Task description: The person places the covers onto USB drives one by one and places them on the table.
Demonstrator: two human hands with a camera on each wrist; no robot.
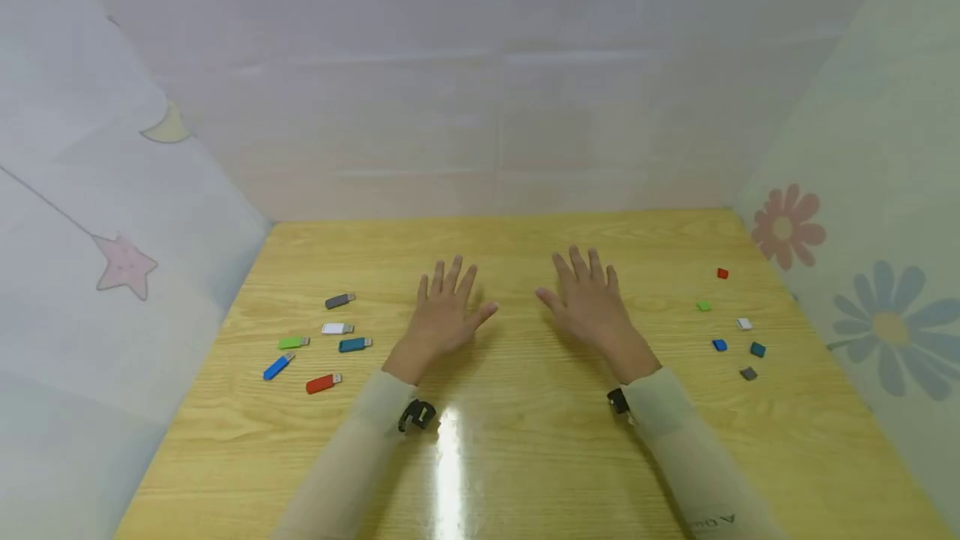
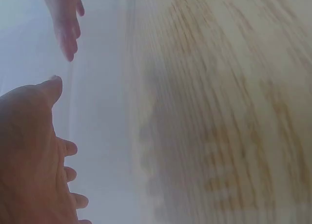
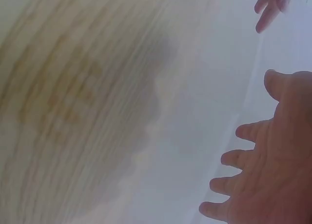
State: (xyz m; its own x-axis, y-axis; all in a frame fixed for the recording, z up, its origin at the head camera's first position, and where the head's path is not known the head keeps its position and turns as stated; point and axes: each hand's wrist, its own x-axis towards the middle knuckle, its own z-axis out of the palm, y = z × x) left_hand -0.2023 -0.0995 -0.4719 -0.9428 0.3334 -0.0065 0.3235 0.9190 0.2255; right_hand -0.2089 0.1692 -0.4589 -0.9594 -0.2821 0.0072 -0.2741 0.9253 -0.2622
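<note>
My left hand (image 1: 442, 315) and right hand (image 1: 592, 307) hovered flat, each grip empty, between sticks (image 1: 322, 383) and caps (image 1: 719, 345); I judged a reach came next.

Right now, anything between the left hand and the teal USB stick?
Nothing. In the head view only bare wooden table separates the left hand, fingers spread flat, from the teal USB stick. The wrist views are too blurred to add anything.
</note>
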